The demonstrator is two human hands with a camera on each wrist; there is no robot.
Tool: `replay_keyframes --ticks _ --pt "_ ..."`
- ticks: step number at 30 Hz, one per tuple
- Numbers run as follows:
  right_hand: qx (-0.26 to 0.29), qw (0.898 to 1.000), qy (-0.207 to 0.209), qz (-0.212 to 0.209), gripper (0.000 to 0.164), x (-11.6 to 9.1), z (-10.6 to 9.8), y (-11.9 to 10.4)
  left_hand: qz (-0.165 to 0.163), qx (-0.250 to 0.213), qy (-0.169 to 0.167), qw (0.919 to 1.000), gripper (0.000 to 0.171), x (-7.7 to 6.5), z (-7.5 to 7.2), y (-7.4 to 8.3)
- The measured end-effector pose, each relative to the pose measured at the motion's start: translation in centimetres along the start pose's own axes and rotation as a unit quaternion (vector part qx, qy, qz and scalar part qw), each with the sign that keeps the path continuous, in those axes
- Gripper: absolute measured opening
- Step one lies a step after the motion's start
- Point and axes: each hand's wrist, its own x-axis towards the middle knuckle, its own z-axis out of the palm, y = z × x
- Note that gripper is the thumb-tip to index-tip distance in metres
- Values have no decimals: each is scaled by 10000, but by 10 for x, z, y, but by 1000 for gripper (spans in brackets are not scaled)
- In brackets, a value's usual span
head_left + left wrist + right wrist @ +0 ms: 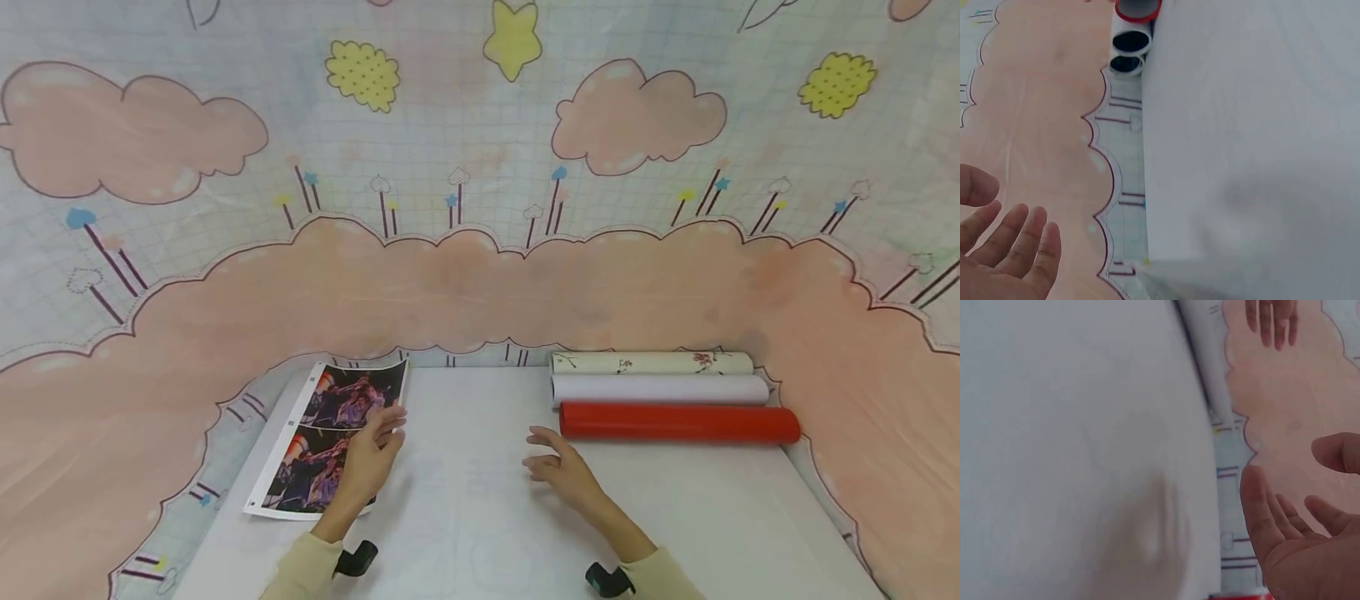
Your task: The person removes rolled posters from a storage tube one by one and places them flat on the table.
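Note:
My left hand (370,462) hovers over the right part of a printed sheet (300,475), its fingers loosely bent and holding nothing. Two dark, colourful pictures, one above the other, fill the sheet inside a white border. In the left wrist view the fingers of this hand (1013,253) are spread apart with nothing between them. My right hand (573,479) is in the air just left of a red roll (678,423), fingers relaxed. The right wrist view also has this hand (1310,544) bare of any object.
Behind the red roll lie a white roll (660,390) and a cream roll with a floral print (652,363), side by side at the back right. All rest on a white tabletop (465,500). A cloth with clouds and stars (480,292) surrounds the table.

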Motion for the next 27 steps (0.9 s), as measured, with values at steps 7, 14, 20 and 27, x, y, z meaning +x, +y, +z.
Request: replay_keyframes --ticks 7,14,20,27 --pt "-287 9991 276 -133 56 -12 -29 1 120 -624 -12 9980 34 2 38 11" --pt "-1415 9864 726 -405 53 -16 -55 1 -304 -1088 -325 9931 34 7 75 17" --pt "-1768 9781 963 -532 52 -19 -76 -2 -627 -1350 -510 9875 33 11 99 24" --pt "-2129 9680 1139 -678 50 -18 -92 -4 -731 -1589 -768 9816 32 19 109 54"
